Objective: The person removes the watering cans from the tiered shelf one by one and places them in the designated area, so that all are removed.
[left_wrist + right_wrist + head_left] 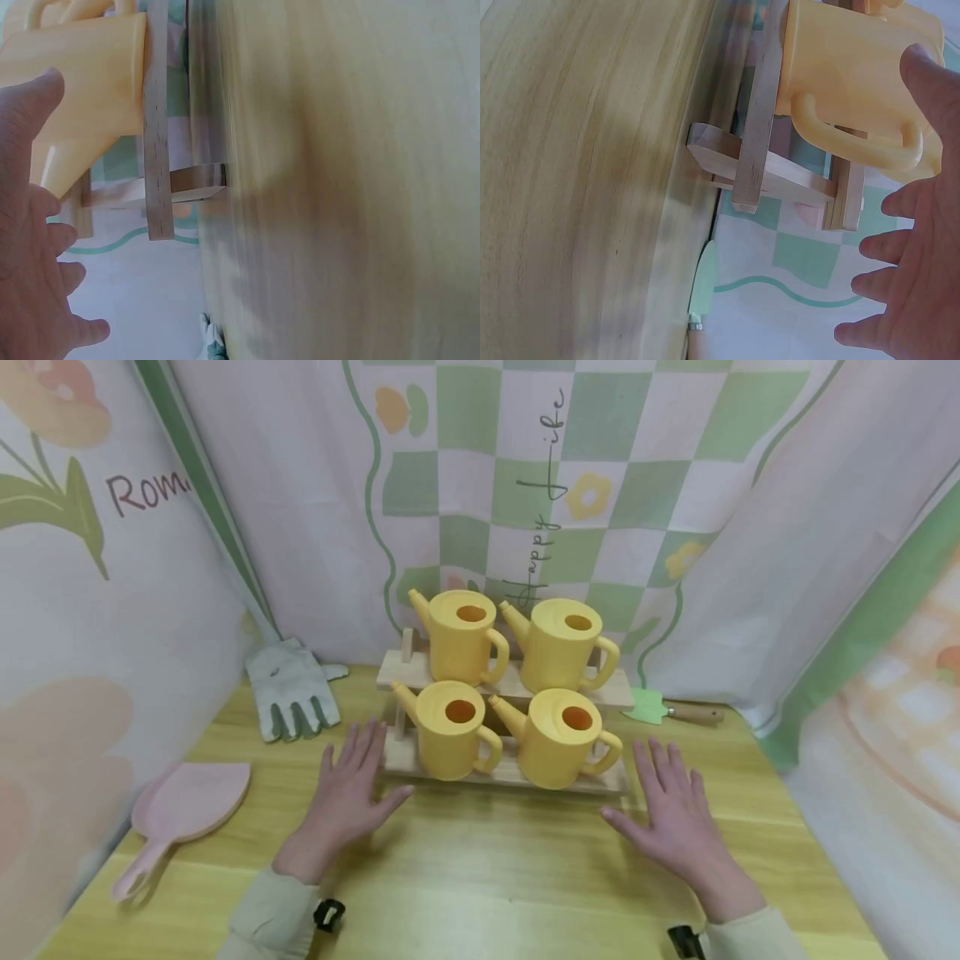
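Several yellow watering cans stand on a two-tier wooden rack [495, 777], two on each tier, spouts to the left. On the lower tier are the left can [442, 739] and the right can [553, 747]; the upper tier bears another left can [453, 647] and right can [558, 652]. My left hand [348, 802], fingers spread, is at the rack's left end and holds nothing. Past the rack's right end my right hand [675, 818] is spread too, with nothing in it. Each wrist view shows a thumb near a can [90, 82] and the rack's end.
At the left lie a pink dustpan [191, 806] and a grey-white glove [288, 689]. Behind the right hand is a trowel [652, 706] with a green blade and wooden handle. Printed curtains [300, 485] hang close around the wooden table [480, 877].
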Motion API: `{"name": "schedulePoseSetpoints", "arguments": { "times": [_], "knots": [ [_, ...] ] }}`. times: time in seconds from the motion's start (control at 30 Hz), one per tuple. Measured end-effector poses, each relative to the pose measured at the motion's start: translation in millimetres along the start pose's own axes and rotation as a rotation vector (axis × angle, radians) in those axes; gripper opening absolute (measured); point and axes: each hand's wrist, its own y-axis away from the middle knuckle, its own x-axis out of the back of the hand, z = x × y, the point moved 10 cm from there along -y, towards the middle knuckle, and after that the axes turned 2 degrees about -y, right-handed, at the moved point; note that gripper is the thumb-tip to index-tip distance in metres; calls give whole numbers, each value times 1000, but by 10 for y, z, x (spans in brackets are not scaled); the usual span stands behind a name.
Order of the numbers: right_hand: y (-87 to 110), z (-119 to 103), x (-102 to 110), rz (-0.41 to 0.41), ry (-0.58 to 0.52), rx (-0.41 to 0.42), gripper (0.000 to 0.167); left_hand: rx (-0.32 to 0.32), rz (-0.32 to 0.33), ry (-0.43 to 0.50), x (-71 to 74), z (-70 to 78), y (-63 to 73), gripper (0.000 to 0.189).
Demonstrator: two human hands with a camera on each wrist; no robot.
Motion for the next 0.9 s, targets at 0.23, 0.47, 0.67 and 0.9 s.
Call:
{"name": "schedulePoseSetpoints", "arguments": {
  "times": [0.23, 0.47, 0.67, 0.9],
  "knots": [
    [-18, 8, -18, -1, -15, -2, 103, -5, -3, -1, -4, -13, -21, 98],
    [-36, 12, -16, -2, -31, 7, 104, -2, -14, 12, -7, -38, -48, 97],
    [-72, 29, 65, 26, -74, 41, 101, 22, -35, 51, -41, -90, -109, 93],
    [-184, 85, 260, 77, -235, 23, 93, 74, -33, 116, -122, -203, -248, 78]
  ]
}}
